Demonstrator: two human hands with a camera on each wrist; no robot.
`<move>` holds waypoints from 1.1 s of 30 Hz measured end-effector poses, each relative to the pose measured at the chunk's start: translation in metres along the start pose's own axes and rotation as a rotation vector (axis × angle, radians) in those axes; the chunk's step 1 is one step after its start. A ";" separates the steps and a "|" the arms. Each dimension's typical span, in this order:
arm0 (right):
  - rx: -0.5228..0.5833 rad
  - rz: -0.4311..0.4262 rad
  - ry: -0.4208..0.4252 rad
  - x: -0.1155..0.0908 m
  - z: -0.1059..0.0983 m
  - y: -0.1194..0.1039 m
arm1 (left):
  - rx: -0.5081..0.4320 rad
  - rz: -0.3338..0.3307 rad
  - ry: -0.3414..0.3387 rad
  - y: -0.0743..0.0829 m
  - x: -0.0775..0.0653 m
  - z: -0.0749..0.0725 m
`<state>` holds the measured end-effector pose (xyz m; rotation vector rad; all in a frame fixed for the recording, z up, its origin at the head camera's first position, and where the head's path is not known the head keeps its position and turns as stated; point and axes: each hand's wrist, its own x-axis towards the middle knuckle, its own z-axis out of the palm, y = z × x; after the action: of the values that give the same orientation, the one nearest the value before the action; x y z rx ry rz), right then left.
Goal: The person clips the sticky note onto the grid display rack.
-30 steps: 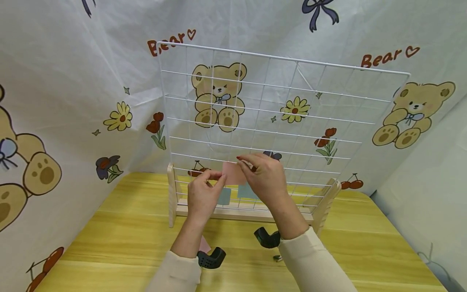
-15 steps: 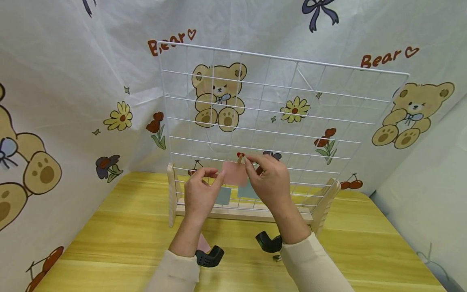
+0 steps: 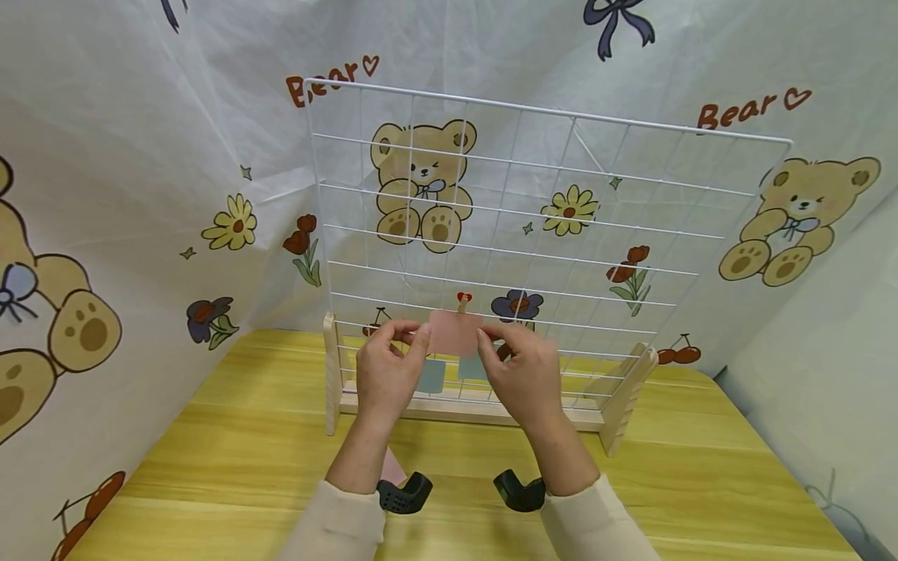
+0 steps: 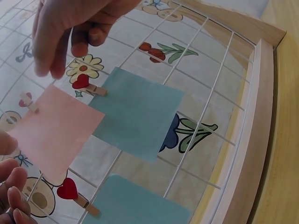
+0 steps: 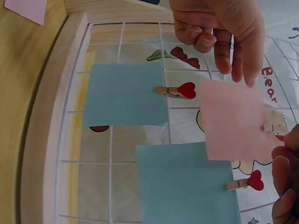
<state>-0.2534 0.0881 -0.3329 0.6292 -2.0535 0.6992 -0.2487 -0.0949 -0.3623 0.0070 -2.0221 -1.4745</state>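
My L hand (image 3: 386,370) is at the L edge of a sq. pink paper note (image 3: 454,333), R hand (image 3: 522,374) at its R edge; thumbs nr fingertips, fingers bent, can't tell if either's pinching. Note's btwn my hands, on a white wire grid (image 3: 547,111) w/ a red heart-topped wooden peg (image 3: 463,302) just above my fingertips. Two sq. blue-green paper notes (image 4: 140,114) hang just below 'em.
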 end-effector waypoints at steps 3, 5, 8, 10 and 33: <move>0.001 0.014 -0.014 -0.007 0.003 0.002 | 0.003 -0.005 0.001 0.000 0.000 -0.001; 0.001 0.034 -0.024 -0.011 0.003 0.002 | 0.004 -0.005 0.004 0.000 0.000 -0.001; 0.012 0.074 -0.040 -0.020 0.004 0.003 | 0.001 0.000 0.007 0.000 0.000 -0.001; 0.023 0.109 -0.054 -0.027 0.004 0.003 | 0.000 0.002 0.007 0.000 0.001 -0.001; -0.030 0.293 -0.484 -0.079 -0.013 0.017 | 0.005 -0.032 -0.044 0.002 -0.002 0.002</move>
<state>-0.2170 0.1233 -0.3972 0.5188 -2.6372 0.7307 -0.2467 -0.0916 -0.3618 0.0092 -2.0700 -1.5022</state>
